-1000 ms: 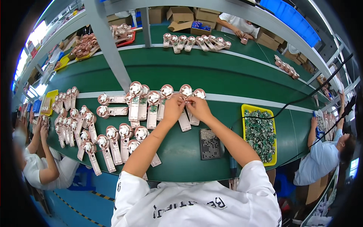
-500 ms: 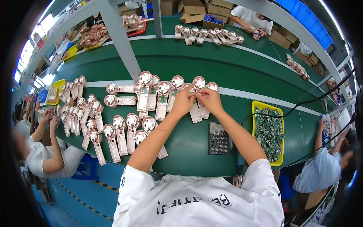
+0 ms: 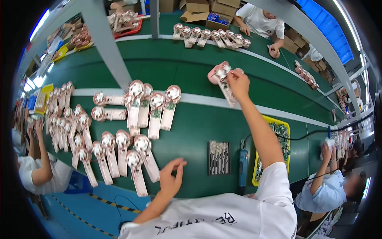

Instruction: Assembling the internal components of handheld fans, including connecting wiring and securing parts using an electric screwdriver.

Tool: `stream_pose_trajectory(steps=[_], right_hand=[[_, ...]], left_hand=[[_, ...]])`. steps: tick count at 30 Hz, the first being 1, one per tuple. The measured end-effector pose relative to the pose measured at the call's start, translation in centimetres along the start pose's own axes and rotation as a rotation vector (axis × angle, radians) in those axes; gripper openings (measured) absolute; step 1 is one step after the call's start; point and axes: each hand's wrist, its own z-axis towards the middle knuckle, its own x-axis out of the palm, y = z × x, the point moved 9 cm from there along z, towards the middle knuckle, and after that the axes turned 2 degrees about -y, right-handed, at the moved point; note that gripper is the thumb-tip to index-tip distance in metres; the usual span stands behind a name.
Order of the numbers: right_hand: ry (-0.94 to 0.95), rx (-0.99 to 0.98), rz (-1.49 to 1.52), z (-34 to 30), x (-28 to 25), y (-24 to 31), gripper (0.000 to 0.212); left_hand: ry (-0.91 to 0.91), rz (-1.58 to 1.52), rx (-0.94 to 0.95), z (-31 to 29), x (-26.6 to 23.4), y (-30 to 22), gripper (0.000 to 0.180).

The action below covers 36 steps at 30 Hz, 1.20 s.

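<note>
Over the green belt beyond the table's pale edge strip, my right hand (image 3: pixel 239 84) is closed on handheld fan housings (image 3: pixel 227 92), pink with white blades. They overlap, so I cannot tell how many it holds. My left hand (image 3: pixel 171 177) hangs near the table's front edge with its fingers apart and nothing in them. Beyond it, several more open fan housings (image 3: pixel 155 119) with small green circuit boards lie in a group. Closer to me on the left lies a row of similar housings (image 3: pixel 123 148).
A black tray of small metal parts (image 3: pixel 218 158) sits right of centre, beside a blue power screwdriver (image 3: pixel 243 166). A yellow bin (image 3: pixel 255 175) holds green circuit boards. A grey post (image 3: pixel 106 47) rises at the belt. Co-workers sit left, right and across.
My right hand has moved forward, carrying fan housings from the table to above the belt. My left hand has come away from them and back towards me, its fingers apart.
</note>
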Motion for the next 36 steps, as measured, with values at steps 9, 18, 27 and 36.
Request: stream_pose_trajectory(steps=[9, 18, 27, 36], right_hand=[[-0.421, -0.058, -0.46, 18.5, -4.5, -17.5, 0.026], [-0.438, 0.065, -0.228, 29.0, -4.1, -30.0, 0.02], [-0.243, 0.151, -0.47, 28.2, -1.8, -28.5, 0.034], [0.075, 0.469, -0.863, 22.5, -2.4, -26.0, 0.078]], left_hand=[[-0.048, 0.3, 0.113, -0.5, -0.1, -2.1, 0.01], [0.707, 0.322, -0.215, -9.9, 2.6, 14.2, 0.033], [0.687, 0.372, -0.433, -6.7, 1.9, 10.0, 0.029], [0.581, 0.523, -0.405, -6.1, 1.2, 7.4, 0.024]])
